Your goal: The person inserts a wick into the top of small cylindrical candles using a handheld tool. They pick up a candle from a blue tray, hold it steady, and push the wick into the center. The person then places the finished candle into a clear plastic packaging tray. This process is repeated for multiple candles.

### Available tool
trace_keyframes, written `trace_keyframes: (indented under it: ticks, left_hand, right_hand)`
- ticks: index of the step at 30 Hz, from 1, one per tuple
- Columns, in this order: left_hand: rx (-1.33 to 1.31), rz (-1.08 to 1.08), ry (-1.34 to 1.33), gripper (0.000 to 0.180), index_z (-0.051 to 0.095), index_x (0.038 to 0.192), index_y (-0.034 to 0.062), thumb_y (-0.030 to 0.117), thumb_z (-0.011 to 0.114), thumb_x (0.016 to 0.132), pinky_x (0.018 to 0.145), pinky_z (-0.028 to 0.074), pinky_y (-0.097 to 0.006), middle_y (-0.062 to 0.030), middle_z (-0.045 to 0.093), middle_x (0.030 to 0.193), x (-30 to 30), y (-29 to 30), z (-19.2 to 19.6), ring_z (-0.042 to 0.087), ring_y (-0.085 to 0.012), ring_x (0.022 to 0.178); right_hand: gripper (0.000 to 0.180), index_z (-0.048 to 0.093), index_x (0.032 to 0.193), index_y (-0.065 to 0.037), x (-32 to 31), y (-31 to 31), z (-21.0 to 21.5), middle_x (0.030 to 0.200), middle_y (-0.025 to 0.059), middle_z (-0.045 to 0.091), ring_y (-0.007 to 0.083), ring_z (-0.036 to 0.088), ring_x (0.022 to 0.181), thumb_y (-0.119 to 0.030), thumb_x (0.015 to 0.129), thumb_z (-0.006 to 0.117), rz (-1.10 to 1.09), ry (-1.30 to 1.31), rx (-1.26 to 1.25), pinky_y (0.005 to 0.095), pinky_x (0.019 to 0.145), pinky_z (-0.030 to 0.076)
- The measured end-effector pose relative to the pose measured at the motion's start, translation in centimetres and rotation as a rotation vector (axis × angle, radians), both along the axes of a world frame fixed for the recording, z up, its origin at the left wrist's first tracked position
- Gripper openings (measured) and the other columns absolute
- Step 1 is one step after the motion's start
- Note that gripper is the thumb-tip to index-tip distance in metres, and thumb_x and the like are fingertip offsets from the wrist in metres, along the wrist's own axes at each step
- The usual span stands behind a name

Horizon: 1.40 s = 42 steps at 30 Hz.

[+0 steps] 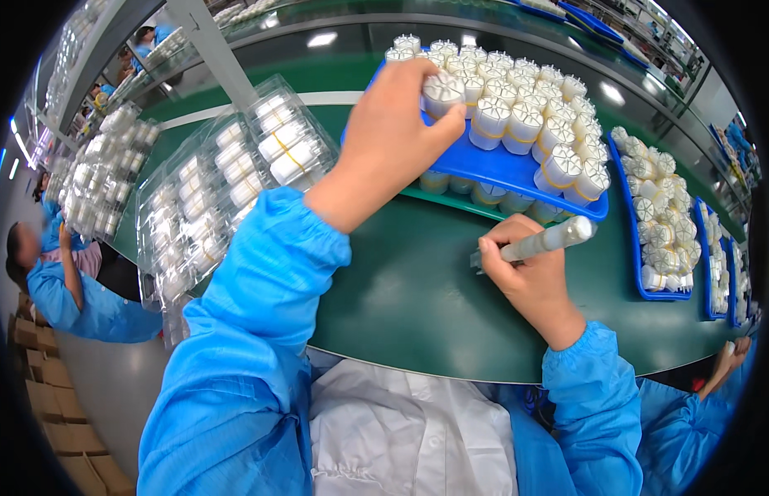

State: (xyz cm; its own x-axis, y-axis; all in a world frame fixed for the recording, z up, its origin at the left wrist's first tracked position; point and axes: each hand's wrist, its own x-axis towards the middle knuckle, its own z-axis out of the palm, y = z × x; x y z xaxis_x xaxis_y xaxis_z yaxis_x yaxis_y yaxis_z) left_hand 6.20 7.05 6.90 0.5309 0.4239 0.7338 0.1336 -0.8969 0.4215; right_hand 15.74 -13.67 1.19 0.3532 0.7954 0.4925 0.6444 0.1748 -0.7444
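Now, left hand (386,136): closed round a single white cylinder (444,95), thumb on the near side, fingers reaching over the far side.
White cylinder: upright or nearly so, its spoked round top facing up, held over the left part of the large blue tray (483,169); whether it touches the tray cannot be told.
Right hand (525,269): folded round a pale stick-shaped tool (549,240), just in front of the trays and over the green table (401,289).
Stick-shaped tool: slanted, its rounded end up to the right, its narrower end beyond the thumb to the left, too blurred to make out.
Large blue tray: packed with rows of other white cylinders (523,126), spoked tops up, yellow bands round the sides of several.
Green tray (452,203): directly beneath the blue one, more pale cylinders showing inside.
Right side: a narrow blue tray (645,293) filled with jumbled white parts (661,217), smaller trays beyond.
Left side: clear plastic packs (157,227) overlapping on the table, white pieces inside, some with yellow bands.
Clothing: blue sleeves (256,298), white front (413,434).
Surroundings: a co-worker in blue (95,302) at far left, cartons (62,405) below; another person's hand (731,355) at far right.
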Motion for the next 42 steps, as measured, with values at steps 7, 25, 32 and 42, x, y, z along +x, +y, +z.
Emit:
trace_keyframes:
  ticks: [7,25,32,42]
  left_hand:
    - [-0.251,-0.419,0.213,0.047,0.059,0.117,0.0003,0.008,0.078,0.075,0.079,0.053,-0.031,-0.0093,0.063,0.106,-6.1,-6.3,-2.3,0.063,-0.0190,0.091]
    - [-0.240,-0.390,0.283,0.051,0.057,0.109,0.0032,0.015,0.089,0.071,0.074,0.053,-0.033,-0.0102,0.061,0.102,-6.1,-7.4,-6.7,0.062,-0.0235,0.085]
    - [-0.209,-0.434,0.261,0.050,0.061,0.114,0.0031,0.012,0.086,0.071,0.077,0.053,-0.035,-0.0113,0.063,0.106,-6.2,-7.6,-6.9,0.063,-0.0265,0.091]
    - [-0.210,-0.437,0.299,0.050,0.063,0.120,0.0048,0.004,0.080,0.073,0.082,0.052,-0.036,-0.0125,0.064,0.111,-6.3,-7.8,-6.5,0.063,-0.0272,0.100]
  right_hand:
    - [0.013,0.066,0.079,0.000,0.4,-0.4,1.9,0.070,0.0032,0.062,0.0094,0.056,0.063,-0.006,0.089,0.070,-0.139,0.340,0.056,0.0276,0.055,0.042]
    - [0.011,0.067,0.080,0.000,-0.2,0.0,0.2,0.072,0.0038,0.063,0.0128,0.057,0.060,-0.007,0.086,0.074,-0.033,0.082,-0.001,0.0298,0.053,0.043]
    - [0.012,0.067,0.081,0.000,0.0,-0.4,1.0,0.072,0.0046,0.064,0.0127,0.059,0.062,-0.008,0.087,0.073,-0.046,0.101,0.036,0.0289,0.055,0.044]
    - [0.012,0.067,0.082,0.001,0.1,0.0,0.1,0.072,0.0046,0.064,0.0120,0.058,0.062,-0.009,0.088,0.072,0.001,0.036,0.026,0.0290,0.056,0.045]
